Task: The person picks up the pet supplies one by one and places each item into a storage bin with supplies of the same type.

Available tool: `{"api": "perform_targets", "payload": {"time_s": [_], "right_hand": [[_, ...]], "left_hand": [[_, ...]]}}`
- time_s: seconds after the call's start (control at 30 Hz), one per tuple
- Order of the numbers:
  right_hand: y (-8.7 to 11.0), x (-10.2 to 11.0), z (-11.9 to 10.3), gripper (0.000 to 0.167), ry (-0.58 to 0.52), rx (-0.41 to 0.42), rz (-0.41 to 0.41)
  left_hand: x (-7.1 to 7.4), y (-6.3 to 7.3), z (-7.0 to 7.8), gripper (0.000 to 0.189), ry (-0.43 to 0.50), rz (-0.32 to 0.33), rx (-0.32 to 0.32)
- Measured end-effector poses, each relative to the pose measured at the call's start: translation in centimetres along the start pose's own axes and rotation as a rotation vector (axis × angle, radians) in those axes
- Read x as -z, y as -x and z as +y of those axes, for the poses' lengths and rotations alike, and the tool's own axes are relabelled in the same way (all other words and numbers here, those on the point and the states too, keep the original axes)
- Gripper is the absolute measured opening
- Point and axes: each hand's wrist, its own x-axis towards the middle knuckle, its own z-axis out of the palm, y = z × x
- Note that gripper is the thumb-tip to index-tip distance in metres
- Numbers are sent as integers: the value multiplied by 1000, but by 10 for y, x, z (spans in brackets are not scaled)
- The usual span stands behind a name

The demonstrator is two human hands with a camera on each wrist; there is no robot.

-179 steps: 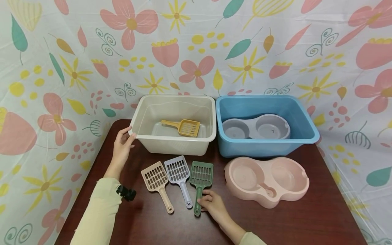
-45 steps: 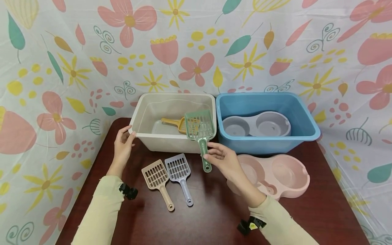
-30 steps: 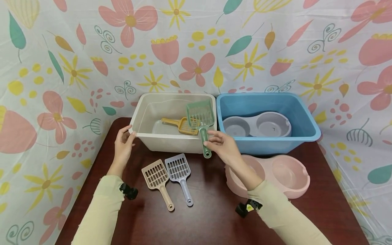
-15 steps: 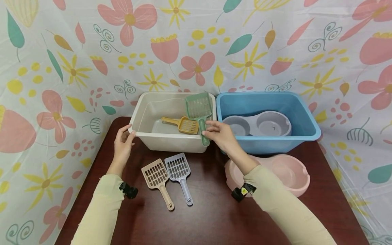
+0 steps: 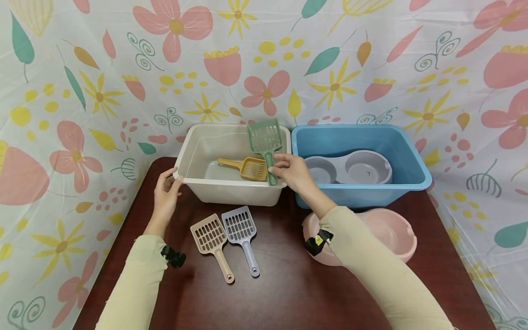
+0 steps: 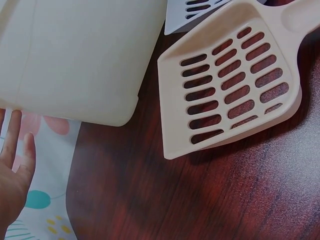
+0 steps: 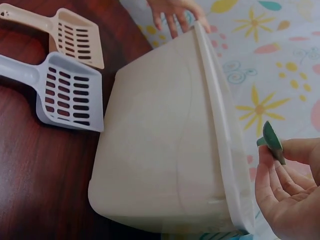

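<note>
My right hand [image 5: 294, 174] pinches the handle of a green litter scoop [image 5: 266, 137]. The scoop's slotted head is up and overlaps the right back part of the cream litter box [image 5: 231, 193]. The right wrist view shows the green handle [image 7: 271, 141] end-on between thumb and fingers. Inside the box lies a mustard-yellow scoop [image 5: 253, 169]. My left hand [image 5: 166, 199] touches the box's front left rim corner, with its fingers fairly straight in the left wrist view. On the table in front lie a beige scoop [image 5: 209, 234] and a lavender scoop [image 5: 239, 227], side by side.
Right of the cream box stands a blue litter box [image 5: 359, 195] with a grey double pet bowl [image 5: 346, 168] inside. A pink double pet bowl [image 5: 389, 233] sits on the dark wooden table [image 5: 272, 298], partly under my right forearm. A floral cloth [image 5: 264, 55] hangs behind.
My right hand has lifted the green scoop off the table beside the lavender one and carried it back over the cream box, most recently up and slightly left. The left hand keeps its place.
</note>
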Motion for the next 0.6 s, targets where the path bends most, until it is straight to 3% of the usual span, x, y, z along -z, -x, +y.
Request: {"api": "perform_targets", "payload": {"time_s": [0.6], "right_hand": [[-24,-15,0,48,26,1,24]], "left_hand": [[0,1,1,46,-9,0,5]]}}
